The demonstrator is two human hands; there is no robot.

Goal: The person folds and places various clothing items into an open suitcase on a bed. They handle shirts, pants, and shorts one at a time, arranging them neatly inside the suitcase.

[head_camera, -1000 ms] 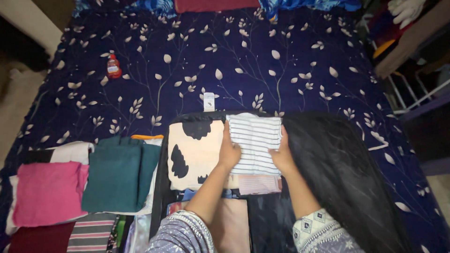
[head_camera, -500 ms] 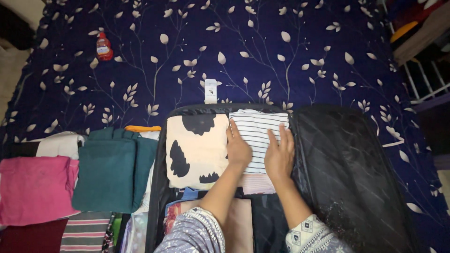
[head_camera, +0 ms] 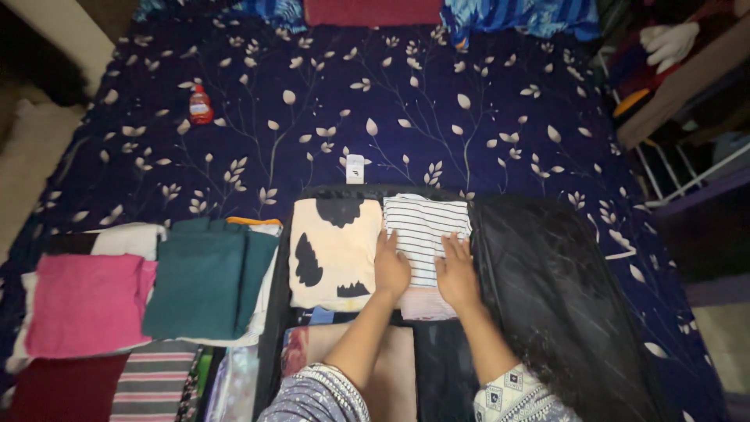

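Both hands are flat, palms down, fingers together, not gripping anything, just pressing. The left hand [head_camera: 391,270] sits on the left edge of a folded white top with thin dark stripes [head_camera: 426,228], right along the seam where it meets the neighbouring garment. The right hand [head_camera: 457,273] is on the same striped top, nearer its right side, so most of the fabric shows above the fingertips of both hands and a strip of it lies between them. A pale pink folded piece [head_camera: 426,303] peeks out underneath, just below the wrists.

The striped top lies in the upper right part of an open black suitcase [head_camera: 275,312] on the bed. Touching it on the left is a cream folded piece with black cow-style blotches [head_camera: 332,254]. The suitcase's dark lid [head_camera: 562,289] is flopped open to the right, just beside the right hand.

Left of the suitcase there are stacks of folded clothes: a teal one [head_camera: 207,281], a pink one [head_camera: 86,301], and a striped one [head_camera: 152,383] lower down. All of it is on a navy bedspread with a pale leaf print [head_camera: 406,101], and a small red bottle [head_camera: 201,105] lies well away up at the far left.
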